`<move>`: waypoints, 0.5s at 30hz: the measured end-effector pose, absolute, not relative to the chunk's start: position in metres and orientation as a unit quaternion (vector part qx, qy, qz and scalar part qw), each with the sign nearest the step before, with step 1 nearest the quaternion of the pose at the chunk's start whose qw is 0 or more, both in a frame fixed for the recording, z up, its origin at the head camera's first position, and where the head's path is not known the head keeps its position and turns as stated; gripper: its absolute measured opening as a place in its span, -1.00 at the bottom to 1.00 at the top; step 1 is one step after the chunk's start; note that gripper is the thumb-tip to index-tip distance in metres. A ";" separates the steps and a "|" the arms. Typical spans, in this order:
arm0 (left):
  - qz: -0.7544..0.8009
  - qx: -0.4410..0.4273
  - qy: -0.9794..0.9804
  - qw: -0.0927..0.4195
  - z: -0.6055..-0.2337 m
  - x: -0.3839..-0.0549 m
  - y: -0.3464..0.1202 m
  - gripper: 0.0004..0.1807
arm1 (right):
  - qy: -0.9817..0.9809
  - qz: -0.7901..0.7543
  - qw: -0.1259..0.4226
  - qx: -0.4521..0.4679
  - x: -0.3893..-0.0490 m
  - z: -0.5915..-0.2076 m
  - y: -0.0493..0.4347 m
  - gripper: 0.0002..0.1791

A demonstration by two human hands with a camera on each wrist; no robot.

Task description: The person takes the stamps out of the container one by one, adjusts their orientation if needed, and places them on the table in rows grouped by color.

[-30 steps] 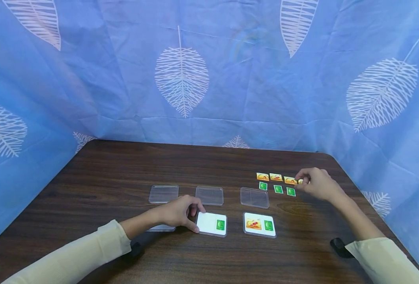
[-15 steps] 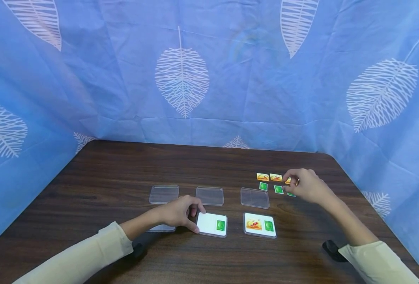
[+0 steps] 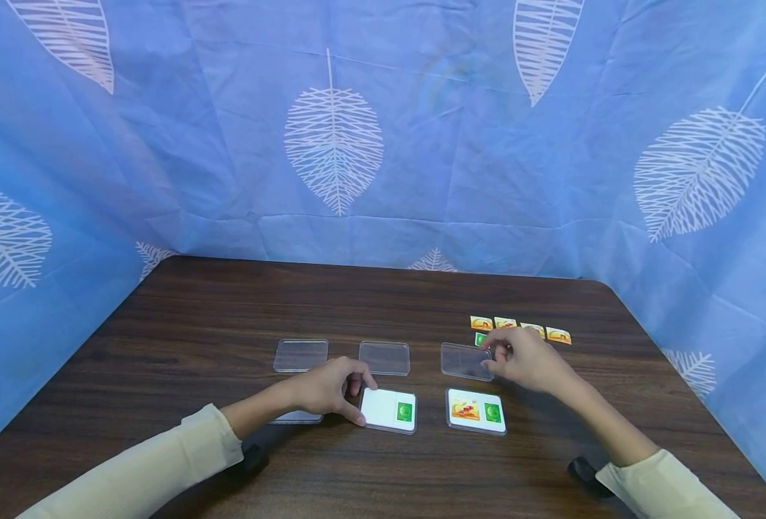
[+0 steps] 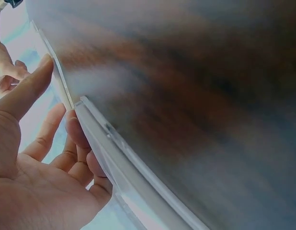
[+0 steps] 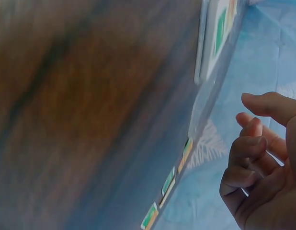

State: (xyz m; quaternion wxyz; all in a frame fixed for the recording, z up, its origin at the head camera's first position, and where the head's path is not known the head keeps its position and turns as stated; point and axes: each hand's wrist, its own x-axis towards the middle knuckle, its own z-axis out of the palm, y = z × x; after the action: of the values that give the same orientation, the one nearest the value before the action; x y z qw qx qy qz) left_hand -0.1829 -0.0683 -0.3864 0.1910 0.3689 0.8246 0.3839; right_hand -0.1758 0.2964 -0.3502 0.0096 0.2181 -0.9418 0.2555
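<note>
My left hand holds a clear plastic case by its left end, thumb at the near corner and forefinger at the far one. Inside the case is a white card with a green sticker at its right. My right hand hovers by the right-hand clear lid, fingers loosely bent; in the right wrist view, thumb and forefinger are apart with nothing visible between them. A row of orange picture stickers lies behind that hand. One green sticker shows in the head view; the hand covers the others there.
Another case with an orange and a green sticker on its white card lies to the right. A third case is partly under the left wrist. Two more clear lids lie behind. A patterned blue curtain surrounds the dark table.
My right hand has moved left and nearer, from the far-right orange sticker to the right-hand lid, uncovering that sticker and covering green ones. My left hand has stayed at the case.
</note>
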 end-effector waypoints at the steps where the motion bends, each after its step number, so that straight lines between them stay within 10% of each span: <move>1: 0.383 0.367 0.826 0.192 -0.386 -0.183 -0.068 -0.55 | -0.940 0.259 0.008 0.221 -0.175 -0.352 0.295 -0.82; 15: 0.378 0.361 0.832 0.188 -0.386 -0.182 -0.068 -0.56 | -0.931 0.255 0.009 0.262 -0.167 -0.360 0.272 -0.86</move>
State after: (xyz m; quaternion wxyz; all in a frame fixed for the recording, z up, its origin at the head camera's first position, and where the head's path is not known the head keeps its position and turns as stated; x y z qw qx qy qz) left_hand -0.1823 -0.0676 -0.3862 0.1876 0.3613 0.8316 0.3778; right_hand -0.1667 0.2721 -0.3601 0.0092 0.2616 -0.9309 0.2548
